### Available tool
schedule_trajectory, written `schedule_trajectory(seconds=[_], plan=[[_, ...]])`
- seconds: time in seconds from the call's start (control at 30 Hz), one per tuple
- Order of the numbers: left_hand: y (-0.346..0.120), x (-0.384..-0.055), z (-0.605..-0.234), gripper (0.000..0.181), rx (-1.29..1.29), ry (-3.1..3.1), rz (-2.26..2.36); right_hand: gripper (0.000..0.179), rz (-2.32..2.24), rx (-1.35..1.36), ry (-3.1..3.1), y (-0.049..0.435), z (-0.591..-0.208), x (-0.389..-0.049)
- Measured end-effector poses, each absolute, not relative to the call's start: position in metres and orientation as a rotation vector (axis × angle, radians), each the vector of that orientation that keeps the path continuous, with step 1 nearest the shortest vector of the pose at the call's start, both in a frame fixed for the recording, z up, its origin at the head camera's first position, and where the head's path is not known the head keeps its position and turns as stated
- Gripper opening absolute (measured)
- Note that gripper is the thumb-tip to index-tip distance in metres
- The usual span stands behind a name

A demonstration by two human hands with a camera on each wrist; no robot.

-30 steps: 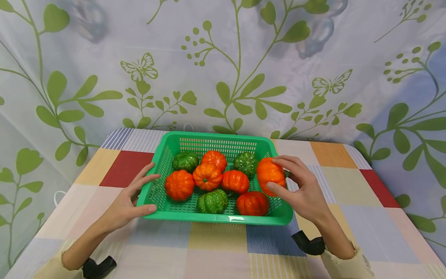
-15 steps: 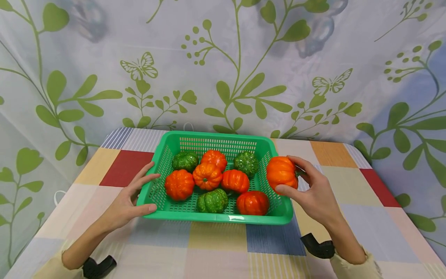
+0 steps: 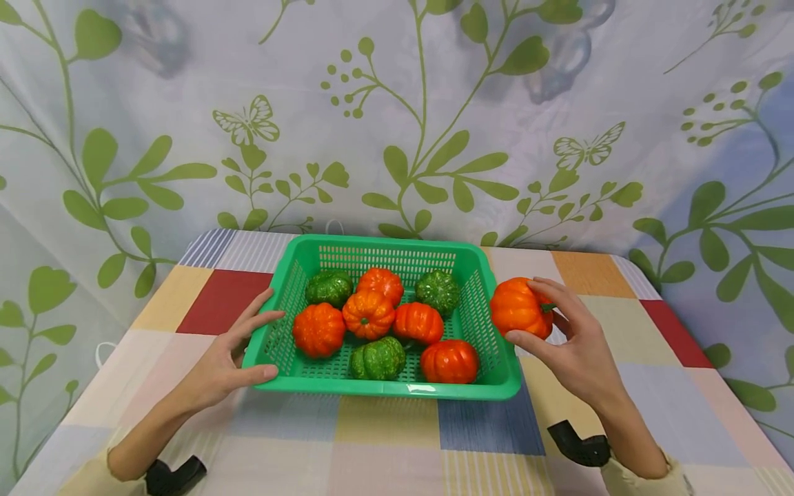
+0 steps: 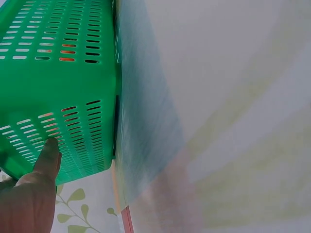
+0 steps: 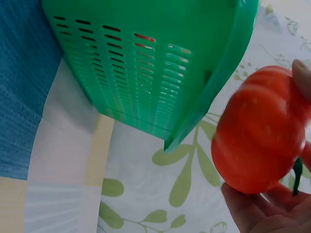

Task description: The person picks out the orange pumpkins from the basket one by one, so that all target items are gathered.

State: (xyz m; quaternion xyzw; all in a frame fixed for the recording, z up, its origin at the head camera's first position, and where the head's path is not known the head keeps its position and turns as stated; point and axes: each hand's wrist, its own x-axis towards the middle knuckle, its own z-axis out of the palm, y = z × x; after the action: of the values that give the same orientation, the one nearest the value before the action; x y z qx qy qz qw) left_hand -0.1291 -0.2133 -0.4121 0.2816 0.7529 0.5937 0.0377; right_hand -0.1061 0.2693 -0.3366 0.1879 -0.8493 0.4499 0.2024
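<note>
My right hand [image 3: 573, 344] grips an orange mini pumpkin [image 3: 520, 307] with a short green stem, thumb in front and fingers behind, held up at the right rim of a green slotted basket [image 3: 384, 388]. In the right wrist view, the pumpkin [image 5: 260, 131] hangs just outside the basket wall [image 5: 131, 63]. My left hand [image 3: 220, 368] rests at the basket's left end, its fingers mostly straight, the thumb near the front-left corner. One of its fingertips [image 4: 50, 145] touches the slotted outer wall in the left wrist view.
Inside the basket lie several orange and red pumpkins [image 3: 369, 313] and green ones, such as the front green pumpkin [image 3: 378, 358]. A patchwork cloth [image 3: 384, 448] covers the table. Behind it hangs a leaf-patterned curtain [image 3: 347, 158].
My right hand has carried the orange pumpkin rightward, from inside the basket's right end to its right rim. The left hand and the basket have stayed in place.
</note>
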Motion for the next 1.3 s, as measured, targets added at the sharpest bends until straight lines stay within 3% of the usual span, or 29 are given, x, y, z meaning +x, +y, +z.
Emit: schedule_trajectory(seconds=[0.5, 0.73, 1.3], plan=[[-0.213, -0.129, -0.415, 0.066, 0.871, 2.301, 1.833, 0.066, 1.192, 0.372, -2.497, 0.284, -0.347, -0.11], [-0.211, -0.128, -0.412, 0.065, 0.888, 2.299, 1.851, 0.077, 1.207, 0.23, -2.574, 0.293, -0.353, -0.112], [-0.211, -0.127, -0.41, 0.066, 0.899, 2.295, 1.858, 0.067, 1.153, 0.001, -2.699, 0.314, -0.373, -0.134]])
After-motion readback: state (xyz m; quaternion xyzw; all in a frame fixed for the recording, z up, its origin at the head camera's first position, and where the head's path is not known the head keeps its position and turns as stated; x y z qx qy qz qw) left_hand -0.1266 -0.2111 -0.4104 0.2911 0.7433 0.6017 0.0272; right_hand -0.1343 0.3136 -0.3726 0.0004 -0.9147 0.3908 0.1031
